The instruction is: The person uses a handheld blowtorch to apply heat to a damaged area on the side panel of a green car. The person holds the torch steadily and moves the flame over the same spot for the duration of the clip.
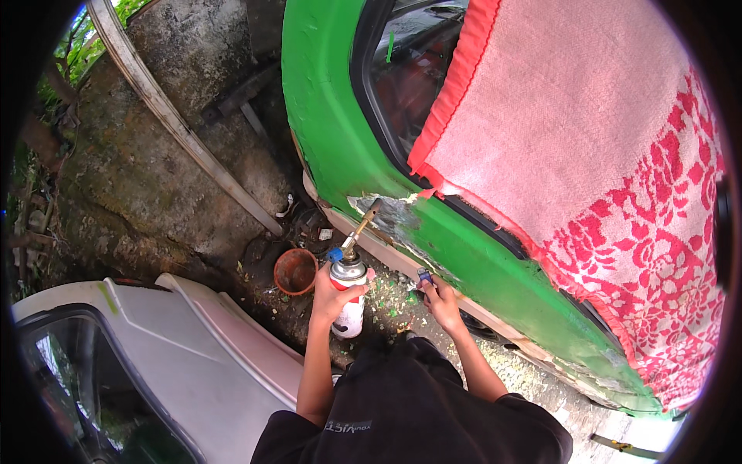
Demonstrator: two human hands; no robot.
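Note:
My left hand (337,292) is closed around a white-and-red gas canister (349,315) topped by a brass torch head (362,228) with a blue knob. The nozzle angles up at a green vehicle body (332,139), beside a patch of peeled paint (398,216); whether it touches or a flame burns, I cannot tell. My right hand (437,301) is closed on a small blue-and-metal object (425,280), which looks like a lighter, just below that patch. A pink-and-red patterned towel (556,116) lies over the vehicle's window area above my hands.
A pale vehicle body (178,348) with a dark window stands at the lower left. A terracotta pot (295,272) sits on littered ground between the vehicles. A long metal strip (193,147) lies across stained concrete (139,193) at the upper left, near plants.

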